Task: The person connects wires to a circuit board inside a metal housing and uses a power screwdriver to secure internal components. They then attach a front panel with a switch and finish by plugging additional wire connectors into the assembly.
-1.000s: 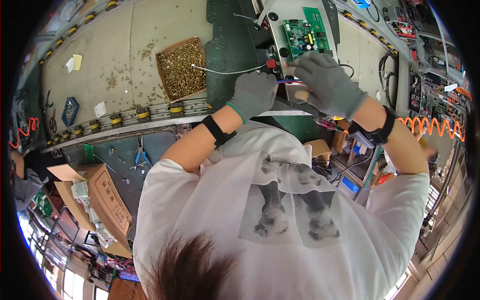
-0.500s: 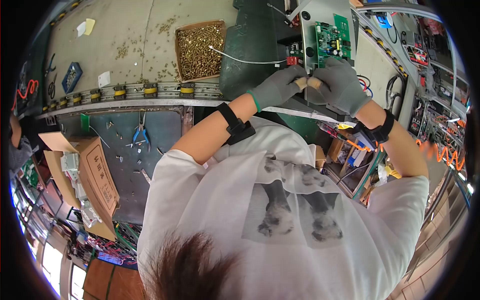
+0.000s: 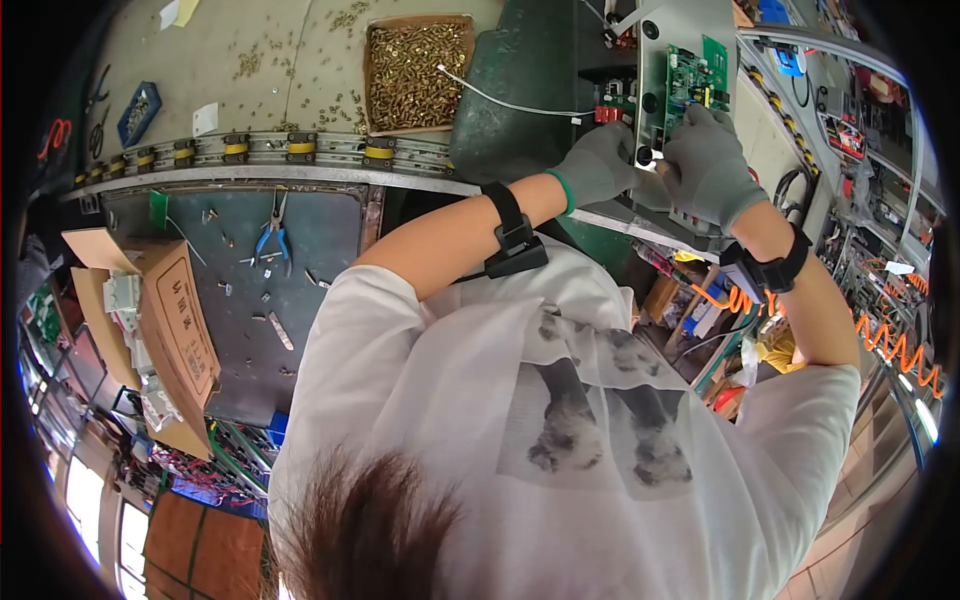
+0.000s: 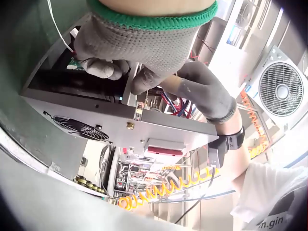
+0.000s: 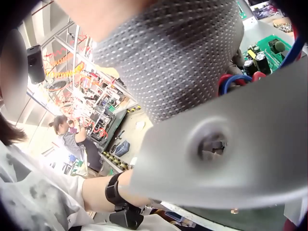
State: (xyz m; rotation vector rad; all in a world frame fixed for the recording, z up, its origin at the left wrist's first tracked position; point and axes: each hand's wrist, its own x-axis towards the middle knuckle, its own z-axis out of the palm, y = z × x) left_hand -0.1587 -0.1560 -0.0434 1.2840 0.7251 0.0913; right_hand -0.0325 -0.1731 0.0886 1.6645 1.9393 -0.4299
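Note:
A grey metal case (image 4: 115, 113) holds a green circuit board (image 3: 690, 75) on an upright inner plate (image 3: 652, 60) with black-ringed holes. My gloved left hand (image 3: 598, 165) is on the left of this plate by its near end. In the left wrist view, its fingers (image 4: 101, 67) bend on one side of the plate edge and its thumb lies on the other; I cannot tell what it holds. On the board's side, my gloved right hand (image 3: 712, 165) pinches red and blue wires (image 4: 185, 107) close to the nearest hole. The wires (image 5: 236, 82) also show beside it in the right wrist view.
A shallow box of brass fasteners (image 3: 418, 75) stands to the left, with a white cable (image 3: 510, 113) running from it toward the case. A roller rail (image 3: 300, 148) crosses the bench. Blue-handled pliers (image 3: 272, 240) and an open cardboard box (image 3: 175, 310) lie nearer on the left.
The wires stretched between my hands a second ago; now they are low beside the plate. My left hand has gone left of the plate, my right to the board's side. The head view has shifted.

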